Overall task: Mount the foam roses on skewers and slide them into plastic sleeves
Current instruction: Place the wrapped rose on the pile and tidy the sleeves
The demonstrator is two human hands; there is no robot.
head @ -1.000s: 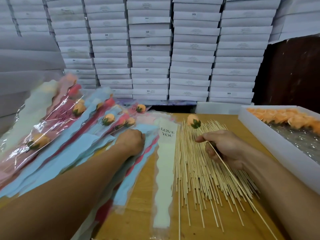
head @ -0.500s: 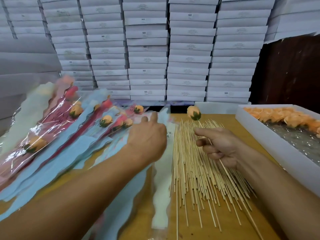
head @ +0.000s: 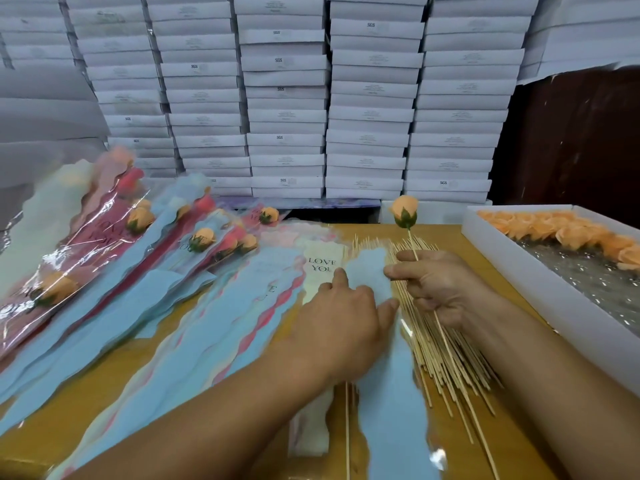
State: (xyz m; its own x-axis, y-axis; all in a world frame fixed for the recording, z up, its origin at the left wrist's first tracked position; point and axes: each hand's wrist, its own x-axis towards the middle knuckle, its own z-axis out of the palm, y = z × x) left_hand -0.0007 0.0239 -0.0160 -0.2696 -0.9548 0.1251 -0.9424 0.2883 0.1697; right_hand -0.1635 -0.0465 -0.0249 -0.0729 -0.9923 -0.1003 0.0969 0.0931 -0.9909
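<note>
From the head camera, the right hand (head: 437, 285) pinches a skewer (head: 412, 247) topped with a foam rose (head: 403, 211) above the loose sticks, while the left hand (head: 341, 318) presses flat on a blue sleeve (head: 388, 368) lying on the bench (head: 446, 233). The sleeve mouth may stay stuck shut, so the rose could snag or slip off.

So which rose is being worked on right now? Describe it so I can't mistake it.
Start at the pile of bare skewers mid-table. The right hand holds one skewer upright above it, topped by a peach foam rose. It is the only rose standing unsleeved; others lie in sleeves or fill the white box.
</note>
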